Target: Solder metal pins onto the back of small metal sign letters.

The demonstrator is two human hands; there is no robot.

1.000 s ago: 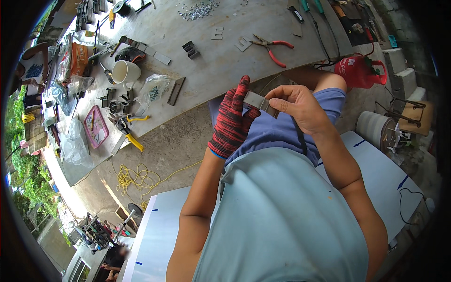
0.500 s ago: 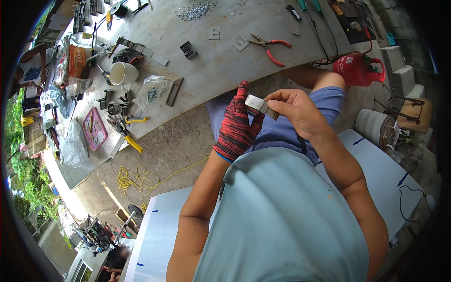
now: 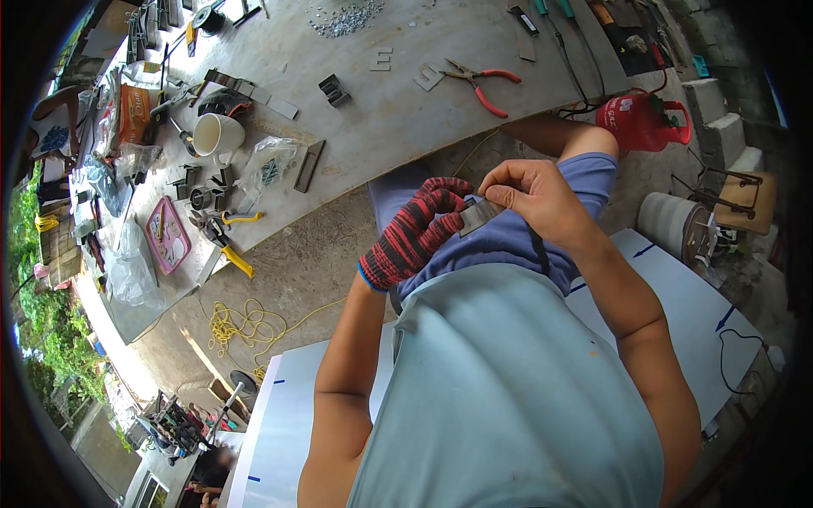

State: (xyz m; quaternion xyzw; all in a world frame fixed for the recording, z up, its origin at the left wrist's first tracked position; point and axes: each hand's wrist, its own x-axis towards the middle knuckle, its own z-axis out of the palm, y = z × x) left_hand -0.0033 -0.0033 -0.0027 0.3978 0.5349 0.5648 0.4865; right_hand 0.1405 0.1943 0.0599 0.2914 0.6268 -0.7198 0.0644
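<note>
- the left hand (image 3: 415,235), in a red and black glove, curls its fingers around a small metal piece (image 3: 479,215), just off the near edge of the table (image 3: 373,114).
- the bare right hand (image 3: 538,201), off that same edge, pinches the piece's end with thumb and fingertips.
- yellow-handled pliers (image 3: 218,238) lie at the table's left near edge.
- red-handled pliers (image 3: 471,76) rest on the table's right half.
- a dark bracket (image 3: 335,90) stands mid-table.
- small grey bits (image 3: 345,19) lie heaped on the table's far part.
</note>
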